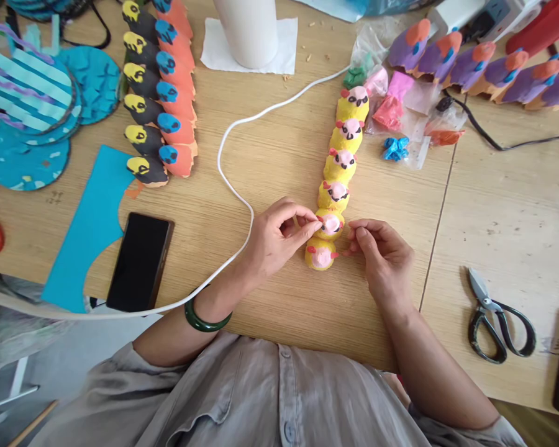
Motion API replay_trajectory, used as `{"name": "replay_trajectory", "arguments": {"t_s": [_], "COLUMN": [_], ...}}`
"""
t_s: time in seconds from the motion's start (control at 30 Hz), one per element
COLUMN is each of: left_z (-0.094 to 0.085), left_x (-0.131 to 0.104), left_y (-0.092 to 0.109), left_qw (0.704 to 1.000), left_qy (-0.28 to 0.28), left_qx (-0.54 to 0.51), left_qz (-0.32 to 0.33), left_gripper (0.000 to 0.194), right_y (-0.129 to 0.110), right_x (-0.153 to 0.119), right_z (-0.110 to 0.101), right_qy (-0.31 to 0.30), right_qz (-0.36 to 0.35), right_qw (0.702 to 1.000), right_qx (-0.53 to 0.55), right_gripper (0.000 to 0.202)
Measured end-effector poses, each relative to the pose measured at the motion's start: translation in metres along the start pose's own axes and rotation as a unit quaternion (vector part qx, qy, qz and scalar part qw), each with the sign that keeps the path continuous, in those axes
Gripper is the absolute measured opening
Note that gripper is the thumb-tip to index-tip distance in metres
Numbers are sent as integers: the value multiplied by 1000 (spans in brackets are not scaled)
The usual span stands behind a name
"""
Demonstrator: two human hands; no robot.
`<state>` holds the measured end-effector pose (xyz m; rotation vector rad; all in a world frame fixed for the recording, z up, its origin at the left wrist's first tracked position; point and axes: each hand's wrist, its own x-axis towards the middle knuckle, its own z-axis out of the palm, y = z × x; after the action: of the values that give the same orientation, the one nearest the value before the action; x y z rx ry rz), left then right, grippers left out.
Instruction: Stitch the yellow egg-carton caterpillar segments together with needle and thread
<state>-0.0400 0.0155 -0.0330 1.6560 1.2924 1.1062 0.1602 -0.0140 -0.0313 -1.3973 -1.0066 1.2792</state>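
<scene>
A column of yellow clay figures (337, 197) with pink faces runs up the table in front of me. Most faces carry black marks and small red ears; the nearest one shows pink and red without black. My left hand (279, 239) is closed in a pinch, its thumb and forefinger tips at the left edge of the second-nearest figure (330, 225). Whatever lies between those tips is hidden. Just right of the same figure, apart from it, my right hand (382, 257) has thumb and forefinger pressed together. I cannot make out anything held there.
Black-handled scissors (498, 316) lie at right, a phone (140, 261) and blue sheet (90, 230) at left. A white cable (221, 149) crosses beside my left arm. Bagged clay (391, 108), a white cylinder (248, 31), orange figures (179, 93) and purple figures (470, 65) stand farther back.
</scene>
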Motion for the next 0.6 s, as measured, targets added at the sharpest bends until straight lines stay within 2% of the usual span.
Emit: {"name": "replay_trajectory", "arguments": {"t_s": [0.23, 0.37, 0.6], "left_z": [-1, -4, -1], "left_x": [-3, -2, -2], "left_y": [-1, -1, -6], "left_qw": [991, 989, 993], "left_qy": [-26, -45, -70], "left_qx": [-89, -102, -61], "left_qz": [-101, -102, -78], "left_gripper": [19, 21, 26], "right_y": [1, 1, -1], "right_x": [1, 0, -2], "right_z": [1, 2, 4], "right_qy": [1, 4, 6], "right_qz": [2, -1, 5], "right_qw": [1000, 1000, 1000], "right_qx": [-16, -26, -23], "right_gripper": [11, 12, 15]}}
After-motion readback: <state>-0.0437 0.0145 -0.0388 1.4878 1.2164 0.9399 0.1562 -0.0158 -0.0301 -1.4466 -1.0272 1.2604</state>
